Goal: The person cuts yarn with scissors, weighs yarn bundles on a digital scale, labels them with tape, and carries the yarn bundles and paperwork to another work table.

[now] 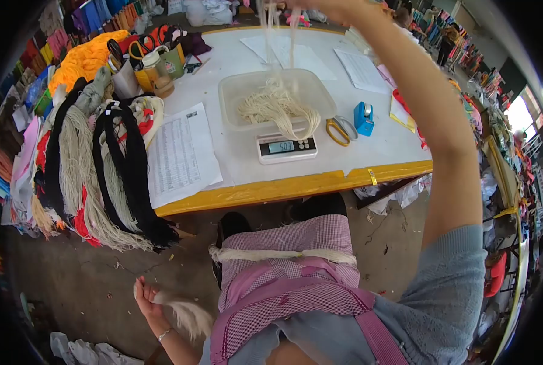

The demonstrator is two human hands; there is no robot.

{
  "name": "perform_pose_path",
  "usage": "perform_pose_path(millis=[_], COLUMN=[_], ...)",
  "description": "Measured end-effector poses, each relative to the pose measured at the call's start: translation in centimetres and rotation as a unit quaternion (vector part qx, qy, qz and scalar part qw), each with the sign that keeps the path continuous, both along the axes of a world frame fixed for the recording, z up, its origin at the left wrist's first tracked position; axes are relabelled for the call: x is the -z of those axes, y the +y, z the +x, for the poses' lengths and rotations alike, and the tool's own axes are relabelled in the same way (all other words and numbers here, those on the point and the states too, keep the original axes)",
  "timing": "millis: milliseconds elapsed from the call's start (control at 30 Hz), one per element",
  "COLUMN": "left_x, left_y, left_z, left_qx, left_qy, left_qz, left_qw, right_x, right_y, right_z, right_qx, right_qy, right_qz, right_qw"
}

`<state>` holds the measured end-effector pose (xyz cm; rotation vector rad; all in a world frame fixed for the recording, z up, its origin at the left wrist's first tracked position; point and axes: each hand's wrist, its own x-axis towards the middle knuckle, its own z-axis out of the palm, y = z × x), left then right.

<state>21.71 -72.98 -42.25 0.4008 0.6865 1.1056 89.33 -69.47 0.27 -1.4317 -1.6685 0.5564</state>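
Right arm reaches up from the right side of the frame, elbow nearly straight, forearm angled across the desk (247,176). Right hand (321,5) is at the top edge, partly cut off — pale strands (270,36) hang from it, exact finger grip can't be made out. Strands drop to the cream yarn (274,104), heaped in the plastic tub (227,109) at upper centre, some draped over its near rim. Tub sits on the digital scale (288,156), which reads 503; any unit too small to read. Scissors (338,131) and the blue tape dispenser (364,118) just right of it.

Left hand (146,299) is low, lower left of the frame, arm bent, fingers closed on one end of a pale fibre bundle (189,313) — the rest trails toward the apron (289,298). Gripped end is hidden in the fist. Another cream hank (283,255) lies across the lap.
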Motion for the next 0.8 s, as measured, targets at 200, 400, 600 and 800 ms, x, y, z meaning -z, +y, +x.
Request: perform_pose_path(millis=[200,400,600,800], left_x=[-2.0,-6.8,-10.6,-12.6], left_y=[0.9,1.2,1.4,0.0], left_z=[2.2,6.8,12.6,14.9], left_qx=[0.001,0.018,0.073,0.111], left_qy=[0.04,0.06,0.044,0.062], left_qz=[-0.001,0.043,0.072,0.113], left_qw=[0.999,0.997,0.994,0.985], right_x=[17.0,20.0,21.4,21.7], right_y=[-11.2,-18.7,-18.6,-16.8], right_z=[-5.8,-9.5,-9.2,-9.6], right_qx=[0.182,0.231,0.252,0.282], right_qy=[-0.5,-0.387,-0.362,-0.375], right_qz=[0.012,0.161,0.168,0.151], right_qw=[0.847,0.878,0.881,0.87])
